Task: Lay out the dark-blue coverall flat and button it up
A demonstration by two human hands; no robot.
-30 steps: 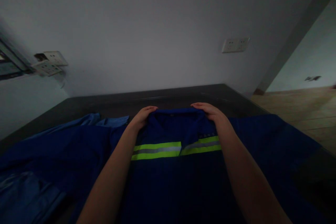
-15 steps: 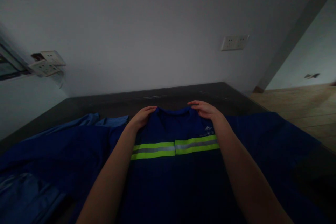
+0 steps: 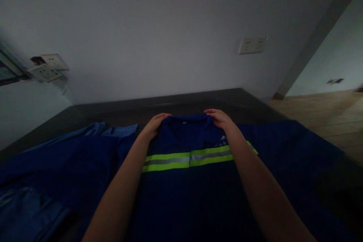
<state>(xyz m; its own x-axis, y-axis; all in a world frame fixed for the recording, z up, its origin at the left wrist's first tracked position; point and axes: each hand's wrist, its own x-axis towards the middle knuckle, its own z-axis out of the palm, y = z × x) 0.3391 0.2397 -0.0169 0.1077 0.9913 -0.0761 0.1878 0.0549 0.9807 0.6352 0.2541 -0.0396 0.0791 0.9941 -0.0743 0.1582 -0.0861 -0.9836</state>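
A dark blue work jacket [image 3: 181, 189] lies spread out front side up, with a yellow-green and silver reflective band [image 3: 167, 162] across its chest and a white logo near the right side. My left hand [image 3: 155, 124] grips the left end of its collar [image 3: 188, 118], fingers closed on the cloth. At the collar's other end, my right hand [image 3: 219, 118] pinches the fabric between thumb and fingers. A small pale label shows inside the neck. The sleeves stretch out to both sides, partly behind my forearms.
The jacket rests on a dark tabletop [image 3: 121, 111] against a pale wall [image 3: 159, 38]. Lighter blue cloth [image 3: 31, 211] lies at the left. Wall sockets [image 3: 252, 45] are at right, more sockets [image 3: 47, 68] at left. Tiled floor [image 3: 326, 111] shows beyond the table's right edge.
My right fingers have closed onto the collar. The collar's back edge is raised and straighter, and the label inside the neck has come into view.
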